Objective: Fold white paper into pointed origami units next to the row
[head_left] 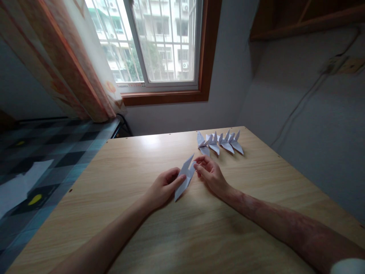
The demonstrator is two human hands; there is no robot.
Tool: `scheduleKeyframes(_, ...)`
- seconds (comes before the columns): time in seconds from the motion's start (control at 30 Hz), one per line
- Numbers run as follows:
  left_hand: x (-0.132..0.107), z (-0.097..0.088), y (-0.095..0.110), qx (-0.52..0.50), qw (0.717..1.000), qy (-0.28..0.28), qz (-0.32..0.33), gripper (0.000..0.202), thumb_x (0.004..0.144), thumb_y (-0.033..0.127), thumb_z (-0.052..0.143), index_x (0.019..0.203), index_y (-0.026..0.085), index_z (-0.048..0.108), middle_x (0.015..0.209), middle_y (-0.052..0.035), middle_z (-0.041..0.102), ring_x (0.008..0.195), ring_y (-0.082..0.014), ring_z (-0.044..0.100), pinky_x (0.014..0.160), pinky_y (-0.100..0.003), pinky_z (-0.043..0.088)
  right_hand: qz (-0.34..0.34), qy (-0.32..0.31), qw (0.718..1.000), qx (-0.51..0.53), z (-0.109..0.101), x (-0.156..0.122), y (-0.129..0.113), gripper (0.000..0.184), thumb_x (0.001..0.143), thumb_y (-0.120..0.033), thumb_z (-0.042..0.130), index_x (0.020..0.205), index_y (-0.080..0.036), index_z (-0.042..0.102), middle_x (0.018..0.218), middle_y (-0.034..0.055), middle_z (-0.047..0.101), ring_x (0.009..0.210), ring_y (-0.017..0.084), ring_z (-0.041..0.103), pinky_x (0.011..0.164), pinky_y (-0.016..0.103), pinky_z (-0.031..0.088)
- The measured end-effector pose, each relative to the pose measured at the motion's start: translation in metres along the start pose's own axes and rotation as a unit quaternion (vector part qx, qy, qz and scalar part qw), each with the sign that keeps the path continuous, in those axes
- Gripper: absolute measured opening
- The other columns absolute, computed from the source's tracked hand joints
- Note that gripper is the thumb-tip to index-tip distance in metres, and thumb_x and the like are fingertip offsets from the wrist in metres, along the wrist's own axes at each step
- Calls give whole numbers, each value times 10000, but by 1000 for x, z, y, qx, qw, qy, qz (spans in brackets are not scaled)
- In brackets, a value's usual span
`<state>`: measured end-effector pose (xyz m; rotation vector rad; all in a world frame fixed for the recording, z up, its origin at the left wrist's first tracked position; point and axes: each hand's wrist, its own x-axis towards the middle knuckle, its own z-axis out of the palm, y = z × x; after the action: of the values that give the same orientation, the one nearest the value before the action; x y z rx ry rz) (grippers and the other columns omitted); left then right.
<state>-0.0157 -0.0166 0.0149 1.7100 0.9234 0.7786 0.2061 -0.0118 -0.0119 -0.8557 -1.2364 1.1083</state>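
Note:
A white folded paper crane (184, 178) is held over the middle of the wooden table (137, 163). My left hand (167, 186) grips its body, the thumb lying across the paper. With thumb and fingertips, my right hand (209, 173) pinches the narrow point on the crane's right side. One wing tip points up and away, and another point slants down toward me. Beyond my right hand, several finished white paper cranes (225, 144) stand in a row near the table's far right corner.
On the left, white paper sheets (25, 182) lie on a checkered bed cover (71, 148). A curtain (85, 64) hangs beside the barred window (159, 45). A wooden shelf (308, 23) is fixed at upper right, with a cable (302, 102) running down the wall.

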Motion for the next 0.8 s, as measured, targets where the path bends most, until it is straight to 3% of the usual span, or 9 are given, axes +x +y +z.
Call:
scheduleKeyframes(0.13, -1, 1, 3, 7, 1000, -6, 6, 452, 1024, 602, 674, 879, 175, 637, 783, 20, 520, 725, -147, 463, 637, -254, 367, 13, -25, 999, -14, -1, 1, 2, 378, 971, -561, 777, 878, -203, 698, 786, 1, 663, 619, 126, 534, 571, 275, 426)
scheduleKeyframes(0.4, 1, 2, 1, -28, 1000, 8, -8, 468, 999, 628, 693, 897, 173, 651, 781, 14, 539, 727, -151, 478, 628, -254, 385, 8, -39, 999, -30, -2, -2, 4, 464, 1007, -646, 719, 842, -221, 636, 752, -10, 635, 614, 137, 512, 594, 284, 425)
scheduleKeyframes(0.63, 1, 2, -5, -75, 996, 32, -25, 486, 958, 637, 738, 847, 185, 599, 752, 31, 494, 662, -128, 425, 570, -244, 334, -2, -39, 999, -19, -3, -1, 7, 422, 1012, -632, 716, 901, -235, 626, 810, -18, 623, 631, 136, 524, 606, 284, 433)
scheduleKeyframes(0.8, -1, 1, -5, -69, 997, 18, -24, 485, 969, 639, 726, 871, 180, 607, 762, 27, 496, 676, -130, 424, 569, -237, 330, -7, -36, 999, -23, -2, -2, 2, 400, 1008, -589, 725, 860, -233, 619, 796, -17, 617, 663, 146, 539, 637, 287, 455)
